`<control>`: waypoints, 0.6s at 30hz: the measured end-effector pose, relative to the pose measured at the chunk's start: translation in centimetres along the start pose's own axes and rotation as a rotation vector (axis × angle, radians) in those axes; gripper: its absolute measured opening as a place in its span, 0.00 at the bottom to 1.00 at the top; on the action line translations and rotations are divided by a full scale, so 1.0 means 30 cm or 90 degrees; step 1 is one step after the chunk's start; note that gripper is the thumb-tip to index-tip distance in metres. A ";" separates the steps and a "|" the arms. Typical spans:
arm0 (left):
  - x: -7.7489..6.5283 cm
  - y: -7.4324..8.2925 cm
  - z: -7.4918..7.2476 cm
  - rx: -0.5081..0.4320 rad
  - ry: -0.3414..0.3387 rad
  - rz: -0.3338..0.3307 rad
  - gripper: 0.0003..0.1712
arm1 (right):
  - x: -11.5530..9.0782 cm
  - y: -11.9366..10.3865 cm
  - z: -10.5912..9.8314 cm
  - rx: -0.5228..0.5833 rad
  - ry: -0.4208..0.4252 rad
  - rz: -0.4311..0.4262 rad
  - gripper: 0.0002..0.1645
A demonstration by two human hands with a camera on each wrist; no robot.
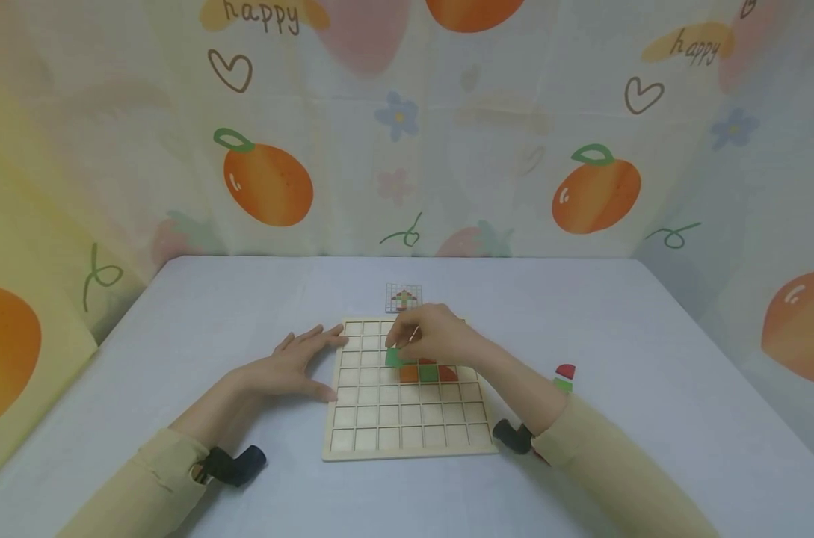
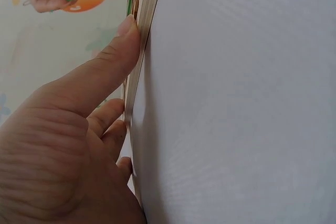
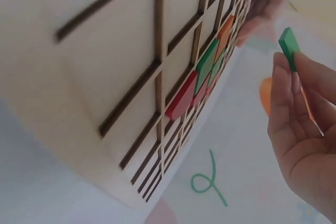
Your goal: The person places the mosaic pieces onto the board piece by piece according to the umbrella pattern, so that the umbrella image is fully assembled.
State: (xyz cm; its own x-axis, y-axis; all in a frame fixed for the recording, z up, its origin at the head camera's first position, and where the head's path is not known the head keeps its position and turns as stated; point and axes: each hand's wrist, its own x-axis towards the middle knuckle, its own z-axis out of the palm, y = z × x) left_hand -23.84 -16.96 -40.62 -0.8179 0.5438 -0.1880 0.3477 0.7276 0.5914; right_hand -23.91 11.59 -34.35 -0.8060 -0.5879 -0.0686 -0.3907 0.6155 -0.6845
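A pale wooden grid board (image 1: 366,418) lies on the white table. My right hand (image 1: 440,336) is above its upper middle, pinching a small green tile (image 3: 288,45) between thumb and fingertips. In the right wrist view this tile is clear of the board. Orange (image 1: 409,373), green (image 1: 429,373) and red (image 1: 448,373) tiles sit side by side in the grid below that hand; more tiles beside them are partly covered. At the board's left edge, my left hand (image 1: 282,373) rests with spread fingers, its thumb (image 2: 118,51) and fingertips touching the rim.
Behind the board lies a small card (image 1: 404,297) printed with a gridded coloured pattern. To the right, beside my forearm, are a loose red piece (image 1: 566,370) and a light green piece (image 1: 563,385). A fruit-print curtain (image 1: 407,149) hangs behind the table.
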 end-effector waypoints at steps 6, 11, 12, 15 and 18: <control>-0.003 -0.005 -0.001 -0.006 0.001 0.005 0.52 | 0.031 -0.009 0.018 -0.008 -0.015 -0.003 0.10; -0.001 -0.009 0.001 -0.003 0.003 0.003 0.52 | 0.052 -0.008 0.044 -0.037 -0.034 -0.003 0.09; -0.001 -0.011 0.001 -0.002 0.003 0.002 0.52 | 0.055 -0.006 0.050 -0.045 -0.039 0.000 0.09; 0.000 -0.014 0.003 -0.005 0.003 0.000 0.52 | 0.061 0.001 0.065 -0.061 -0.051 0.003 0.09; 0.001 -0.017 0.004 -0.007 0.004 0.003 0.52 | 0.062 0.007 0.074 -0.072 -0.052 0.004 0.09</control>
State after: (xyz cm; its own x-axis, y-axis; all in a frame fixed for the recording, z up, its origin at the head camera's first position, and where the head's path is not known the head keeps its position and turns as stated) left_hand -23.99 -17.27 -41.03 -0.8193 0.5442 -0.1806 0.3463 0.7207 0.6006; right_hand -24.49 9.46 -36.24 -0.7716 -0.6216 -0.1352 -0.4367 0.6722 -0.5979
